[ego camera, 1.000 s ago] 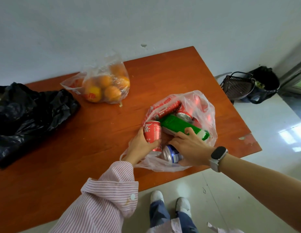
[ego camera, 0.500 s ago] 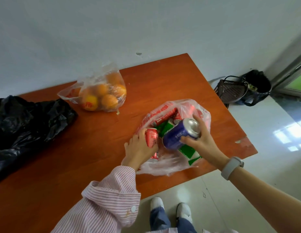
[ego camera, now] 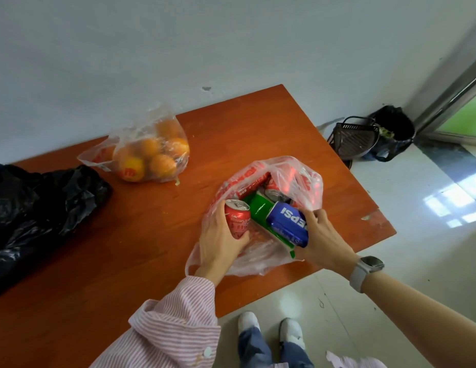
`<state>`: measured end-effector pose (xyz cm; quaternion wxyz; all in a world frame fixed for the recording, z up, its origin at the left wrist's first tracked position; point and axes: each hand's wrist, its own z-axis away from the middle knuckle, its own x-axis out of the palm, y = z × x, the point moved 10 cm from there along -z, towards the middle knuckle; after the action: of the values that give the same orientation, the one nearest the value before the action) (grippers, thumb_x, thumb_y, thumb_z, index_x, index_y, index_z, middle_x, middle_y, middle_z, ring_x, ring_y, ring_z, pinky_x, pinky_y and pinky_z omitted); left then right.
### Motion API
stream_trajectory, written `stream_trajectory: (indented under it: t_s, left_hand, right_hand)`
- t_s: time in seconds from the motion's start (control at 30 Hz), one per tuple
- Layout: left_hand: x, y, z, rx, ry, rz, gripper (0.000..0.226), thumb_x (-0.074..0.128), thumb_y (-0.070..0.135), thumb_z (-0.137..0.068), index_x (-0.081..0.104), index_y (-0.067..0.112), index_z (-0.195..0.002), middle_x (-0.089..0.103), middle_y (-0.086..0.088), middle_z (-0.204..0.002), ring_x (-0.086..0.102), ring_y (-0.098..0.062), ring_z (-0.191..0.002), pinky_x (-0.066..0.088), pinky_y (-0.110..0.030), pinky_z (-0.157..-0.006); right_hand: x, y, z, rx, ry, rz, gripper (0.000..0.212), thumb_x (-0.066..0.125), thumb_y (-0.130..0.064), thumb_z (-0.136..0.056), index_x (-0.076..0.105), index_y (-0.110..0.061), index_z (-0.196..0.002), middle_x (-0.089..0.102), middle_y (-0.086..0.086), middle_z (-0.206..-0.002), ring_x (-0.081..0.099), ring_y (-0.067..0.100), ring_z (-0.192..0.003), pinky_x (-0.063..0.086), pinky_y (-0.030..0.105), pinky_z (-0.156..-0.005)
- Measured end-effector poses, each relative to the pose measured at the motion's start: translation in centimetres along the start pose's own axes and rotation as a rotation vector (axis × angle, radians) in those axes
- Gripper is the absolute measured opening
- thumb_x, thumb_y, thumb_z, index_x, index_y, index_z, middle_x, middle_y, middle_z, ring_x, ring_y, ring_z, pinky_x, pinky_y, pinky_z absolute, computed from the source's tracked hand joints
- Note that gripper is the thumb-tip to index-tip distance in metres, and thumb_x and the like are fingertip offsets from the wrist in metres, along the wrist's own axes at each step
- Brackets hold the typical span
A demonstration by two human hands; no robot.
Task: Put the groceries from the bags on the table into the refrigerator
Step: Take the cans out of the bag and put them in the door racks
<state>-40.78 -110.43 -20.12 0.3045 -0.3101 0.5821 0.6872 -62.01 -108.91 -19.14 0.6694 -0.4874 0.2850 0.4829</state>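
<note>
Left hand [ego camera: 220,243] grasps red can [ego camera: 237,221]; right hand [ego camera: 324,237] grasps blue can [ego camera: 287,224], both at mouth of drinks bag [ego camera: 306,181] near table [ego camera: 298,128] front right corner. Risk: lifting both snags thin plastic, drags bag off edge, loose cans roll.

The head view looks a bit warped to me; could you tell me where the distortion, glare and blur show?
In the head view, wide-angle distortion bends the table edges and slants the door frame at right; window glare shines off the floor tiles; the oranges bag looks slightly soft, while the blue can in the right hand reads sharply.
</note>
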Motion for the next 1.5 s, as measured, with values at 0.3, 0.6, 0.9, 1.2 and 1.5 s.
stream_trajectory:
  t_s: [0.3,0.6,0.9,1.2,1.5]
  left_hand:
    - [-1.9,1.3,0.8,-0.017,-0.019,0.316,0.092,0.075,0.03,-0.073,0.018,0.026,-0.145,0.037,-0.003,-0.145,0.037,-0.019,-0.131,0.039,-0.033,-0.102]
    - [-3.0,13.2,2.6,0.136,-0.146,0.638,0.081,0.071,0.025,-0.077,0.024,0.029,-0.143,0.049,0.005,-0.129,0.053,-0.012,-0.111,0.051,-0.028,-0.083]
    - [5.9,39.2,18.3,0.575,-0.485,0.731,0.08,0.074,0.011,-0.074,0.031,0.034,-0.138,0.057,0.007,-0.117,0.06,-0.009,-0.101,0.052,-0.033,-0.085]
    - [19.4,59.7,52.5,1.043,-0.951,0.689,0.082,0.073,0.015,-0.076,0.025,0.028,-0.141,0.048,0.01,-0.118,0.054,-0.003,-0.098,0.048,-0.026,-0.086]
    - [23.4,74.3,77.5,1.366,-1.259,0.815,0.085,0.075,0.014,-0.074,0.026,0.025,-0.142,0.051,0.011,-0.115,0.056,0.002,-0.094,0.048,-0.017,-0.079]
  right_hand:
    - [-0.2,-0.7,-0.5,0.145,0.083,0.023,0.067,0.064,-0.051,-0.072,0.039,-0.013,-0.122,0.052,0.005,-0.113,0.056,0.02,-0.099,0.051,0.033,-0.081]
    - [-6.2,5.2,8.1,0.26,0.313,-1.142,0.054,0.062,-0.017,-0.083,0.033,-0.017,-0.129,0.053,0.001,-0.114,0.058,0.015,-0.096,0.052,0.025,-0.071]
    - [-18.2,21.9,34.6,0.238,0.982,-1.176,0.045,0.075,-0.017,-0.068,0.048,-0.031,-0.101,0.061,-0.006,-0.099,0.062,0.004,-0.083,0.052,0.017,-0.061]
    - [-16.3,37.1,70.8,0.502,1.524,-1.061,0.036,0.064,-0.012,-0.081,0.047,-0.025,-0.11,0.06,0.0,-0.107,0.06,0.011,-0.094,0.051,0.021,-0.07]
    - [-16.4,43.3,96.3,0.706,1.982,-0.836,0.046,0.064,-0.011,-0.082,0.045,-0.014,-0.124,0.061,0.002,-0.11,0.061,0.013,-0.094,0.053,0.022,-0.075]
